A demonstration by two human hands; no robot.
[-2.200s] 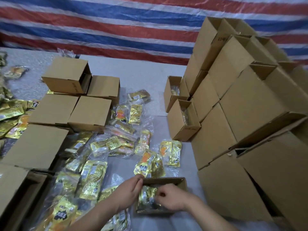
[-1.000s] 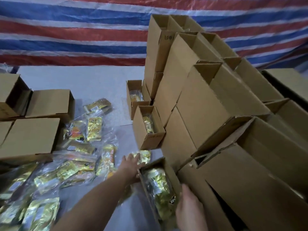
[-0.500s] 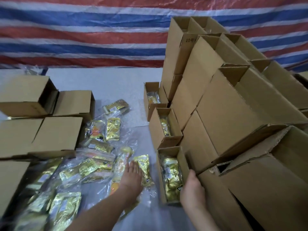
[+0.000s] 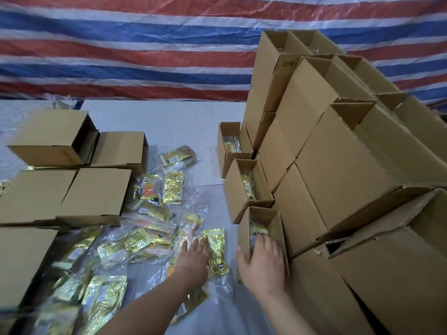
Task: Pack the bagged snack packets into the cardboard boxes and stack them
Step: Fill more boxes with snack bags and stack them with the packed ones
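Now I am between boxes: my right hand (image 4: 262,262) rests over the near end of the small open brown cardboard box (image 4: 263,228), fingers loosely curved around its rim, thumb out on the left wall. That box sits on the pale grey tabletop (image 4: 157,122), touching the tall stack of plain corrugated cartons (image 4: 338,165), third in a row of filled open boxes. My left hand (image 4: 193,256) lies flat, fingers straight and slightly spread, on a gold foil snack packet in a clear crinkly bag (image 4: 217,250) just beside the box. Loose bagged packets spread glossy and slippery to the left, near empty brown boxes lying on their sides (image 4: 96,192). I judge this box packed and placed; next I need to gather one slick bag and fetch an empty box.
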